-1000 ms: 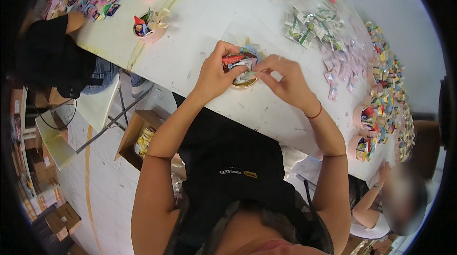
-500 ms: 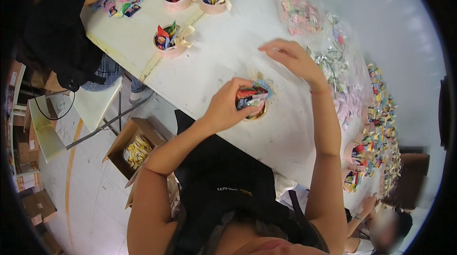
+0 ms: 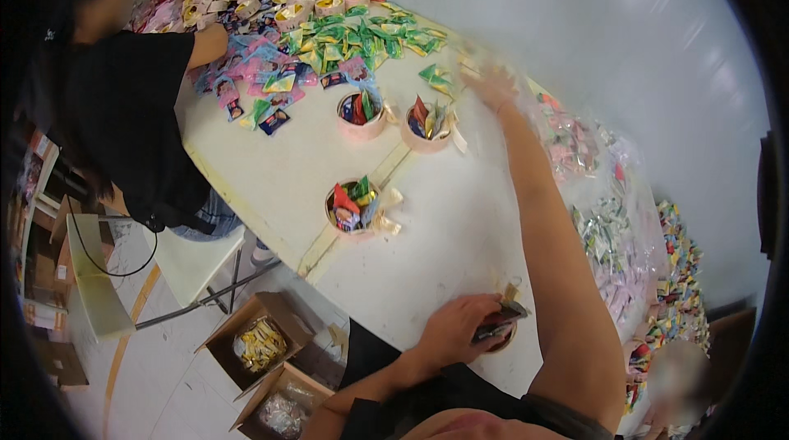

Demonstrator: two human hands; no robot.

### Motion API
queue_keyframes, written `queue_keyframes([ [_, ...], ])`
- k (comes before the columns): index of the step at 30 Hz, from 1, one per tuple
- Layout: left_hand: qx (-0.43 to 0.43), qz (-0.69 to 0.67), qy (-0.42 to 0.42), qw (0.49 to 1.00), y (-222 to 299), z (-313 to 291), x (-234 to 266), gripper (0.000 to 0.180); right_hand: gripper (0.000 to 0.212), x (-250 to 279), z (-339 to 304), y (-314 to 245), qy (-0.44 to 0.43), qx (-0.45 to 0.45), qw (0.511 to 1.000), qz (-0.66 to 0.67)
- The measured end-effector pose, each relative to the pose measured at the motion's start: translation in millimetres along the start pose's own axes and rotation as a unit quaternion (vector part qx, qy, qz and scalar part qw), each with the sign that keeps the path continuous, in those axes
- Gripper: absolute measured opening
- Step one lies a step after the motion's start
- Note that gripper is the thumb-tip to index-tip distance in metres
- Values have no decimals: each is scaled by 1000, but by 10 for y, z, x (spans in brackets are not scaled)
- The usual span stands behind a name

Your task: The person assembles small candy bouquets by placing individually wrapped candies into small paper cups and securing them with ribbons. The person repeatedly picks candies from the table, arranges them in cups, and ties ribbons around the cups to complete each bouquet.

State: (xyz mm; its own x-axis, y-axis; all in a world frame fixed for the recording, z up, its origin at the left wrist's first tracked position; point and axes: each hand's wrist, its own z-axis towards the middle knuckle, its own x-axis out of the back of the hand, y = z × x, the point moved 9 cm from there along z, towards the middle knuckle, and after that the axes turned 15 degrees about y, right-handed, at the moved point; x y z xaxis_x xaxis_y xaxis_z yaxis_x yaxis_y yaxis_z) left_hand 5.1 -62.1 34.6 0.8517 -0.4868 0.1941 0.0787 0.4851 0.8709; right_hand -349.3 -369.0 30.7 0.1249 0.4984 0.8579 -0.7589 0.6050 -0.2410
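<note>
Near the table's front edge, my left hand [image 3: 462, 327] is closed round a bunch of small packets [image 3: 498, 321] standing in a round tub [image 3: 498, 345]. A cream ribbon bow [image 3: 511, 290] sticks out at the tub's far side. My right hand [image 3: 493, 88] is stretched far across the table, beside a blurred clear plastic bag with pale yellow pieces [image 3: 470, 62]. Motion smears its fingers, so I cannot see whether they hold anything. Three pink tubs filled with packets stand ahead: one nearer tub [image 3: 352, 222], and two farther ones, a left tub [image 3: 360, 126] and a right tub [image 3: 426, 141].
Green packets [image 3: 362, 37] and pink-blue packets [image 3: 246, 66] are heaped at the far left, with several pink tubs [image 3: 288, 13] behind. A person in black [image 3: 131, 111] sits there. Clear bags [image 3: 608, 234] line the right side. Open cartons [image 3: 259, 345] stand on the floor.
My right hand has reached from above the tub to the far side of the table. My left hand still grips the packets. The view has shifted toward the far left.
</note>
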Motion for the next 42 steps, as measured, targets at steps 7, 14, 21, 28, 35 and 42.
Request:
queue_keyframes([
  [7, -40, -10, -7, 999, 84, -25, -67, 53, 58, -264, -24, 215, -96, 54, 991, 70],
  [14, -36, -26, -6, 999, 144, 86, -9, 52, 40, 905, -1266, 54, 163, 274, 948, -10],
  [21, 29, -18, -24, 999, -54, -20, -66, 44, 33, 2067, -2545, 483, -162, -78, 880, 439],
  [28, 92, -42, -58, 993, -50, -33, -84, 44, 24, 2999, -3760, 474, -166, -27, 805, 569],
  [35, 95, -66, -30, 993, -105, -71, -118, 40, 11, 2961, -4105, 209, -94, 285, 878, 372],
  [42, 92, -96, 9, 991, -86, -102, -92, 39, 31, 2700, -4270, 389, -81, 57, 881, 463],
])
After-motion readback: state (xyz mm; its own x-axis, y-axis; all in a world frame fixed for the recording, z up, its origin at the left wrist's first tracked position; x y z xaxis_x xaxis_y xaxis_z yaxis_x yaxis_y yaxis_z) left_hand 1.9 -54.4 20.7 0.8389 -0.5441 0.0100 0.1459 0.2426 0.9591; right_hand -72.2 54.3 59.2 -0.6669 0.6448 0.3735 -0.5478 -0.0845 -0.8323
